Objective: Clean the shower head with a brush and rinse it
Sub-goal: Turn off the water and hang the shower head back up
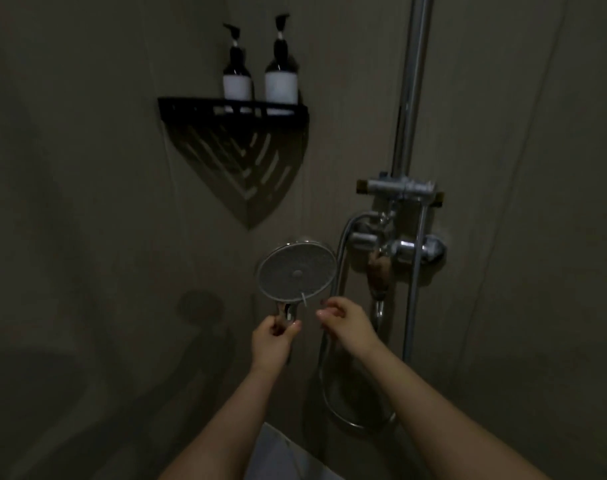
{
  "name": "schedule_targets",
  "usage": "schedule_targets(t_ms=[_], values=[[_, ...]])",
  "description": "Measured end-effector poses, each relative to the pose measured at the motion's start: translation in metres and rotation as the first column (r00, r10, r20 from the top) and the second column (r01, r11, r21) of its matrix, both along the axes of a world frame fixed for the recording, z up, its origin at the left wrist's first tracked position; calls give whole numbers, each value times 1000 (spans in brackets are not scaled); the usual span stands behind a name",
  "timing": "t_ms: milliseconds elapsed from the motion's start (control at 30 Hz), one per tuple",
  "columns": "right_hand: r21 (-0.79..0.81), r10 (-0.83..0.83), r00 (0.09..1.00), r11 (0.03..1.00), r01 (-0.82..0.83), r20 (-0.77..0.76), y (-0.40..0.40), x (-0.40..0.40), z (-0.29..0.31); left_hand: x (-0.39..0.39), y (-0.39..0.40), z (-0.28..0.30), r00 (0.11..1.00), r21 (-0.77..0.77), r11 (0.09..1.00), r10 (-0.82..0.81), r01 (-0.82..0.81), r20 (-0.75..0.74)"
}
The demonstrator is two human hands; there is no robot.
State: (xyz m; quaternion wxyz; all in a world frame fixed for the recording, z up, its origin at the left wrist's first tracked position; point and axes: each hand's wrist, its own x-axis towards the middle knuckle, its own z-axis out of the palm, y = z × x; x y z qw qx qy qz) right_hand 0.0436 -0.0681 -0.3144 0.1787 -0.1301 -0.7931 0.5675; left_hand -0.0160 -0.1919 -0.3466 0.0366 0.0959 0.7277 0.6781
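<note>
1 head view looks forward and down, near a shower corner [246,202].

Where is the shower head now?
In the head view, the shower head is centre frame, held by the left hand, left of the hose.

Open wall left of shower head [297,271]; hose [338,271], mixer valve [399,249] crowd right.
</note>
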Motion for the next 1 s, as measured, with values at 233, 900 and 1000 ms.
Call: schedule_targets(t_ms=[233,900,1000], values=[[-98,18,998,995,-25,-65,-28,35,163,37,-10,159,995,-14,995,-99,99,22],[75,-369,874,928,364,317,150,37,178,53,96,283,977,185,971,-176,152,118],[-10,-223,914,971,241,339,161,15,152,55,105,276,978,160,976,-169,148,124]])
